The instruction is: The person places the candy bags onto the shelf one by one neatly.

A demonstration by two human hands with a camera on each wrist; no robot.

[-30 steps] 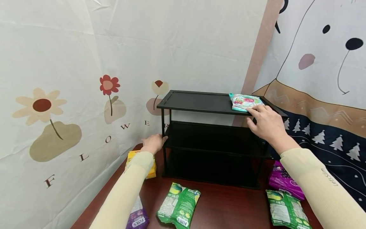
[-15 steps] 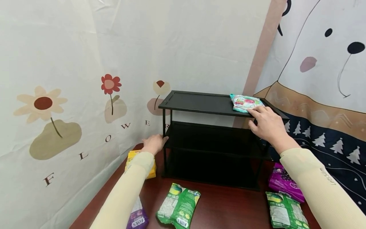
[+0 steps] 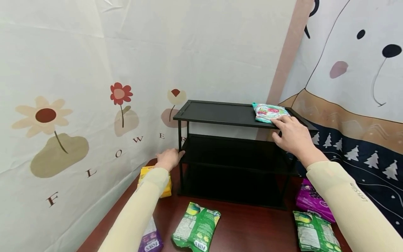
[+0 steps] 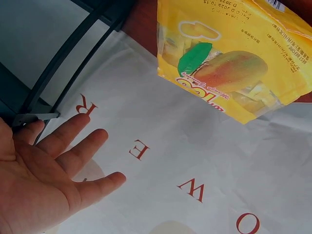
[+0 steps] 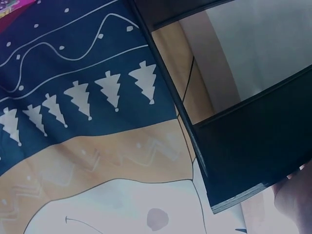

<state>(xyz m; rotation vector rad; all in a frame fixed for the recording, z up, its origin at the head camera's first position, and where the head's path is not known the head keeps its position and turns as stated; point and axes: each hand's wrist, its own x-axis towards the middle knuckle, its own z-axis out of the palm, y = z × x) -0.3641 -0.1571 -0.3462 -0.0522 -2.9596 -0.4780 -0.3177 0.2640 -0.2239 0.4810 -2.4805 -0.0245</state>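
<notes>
A black three-tier shelf rack (image 3: 226,151) stands on the dark red table. My left hand (image 3: 169,159) touches its left post with the thumb side. In the left wrist view the fingers (image 4: 80,146) of that hand are spread and straight, close to a bracket of the rack. My right hand (image 3: 292,136) rests at the front right edge of the top tier. Its fingertips touch a turquoise candy bag (image 3: 267,111) lying there, and its thumb hangs below the edge. The right wrist view shows little of this hand (image 5: 295,197) beside the dark board (image 5: 253,136).
A yellow mango candy bag (image 4: 229,68) stands by the left post. In front lie a green bag (image 3: 197,225) and a purple bag (image 3: 151,238). Another green bag (image 3: 315,232) and a magenta bag (image 3: 315,201) lie at the right. Printed cloth (image 3: 78,42) hangs behind.
Both hands, the rack and the bags keep their places. Only the head view shifts slightly.
</notes>
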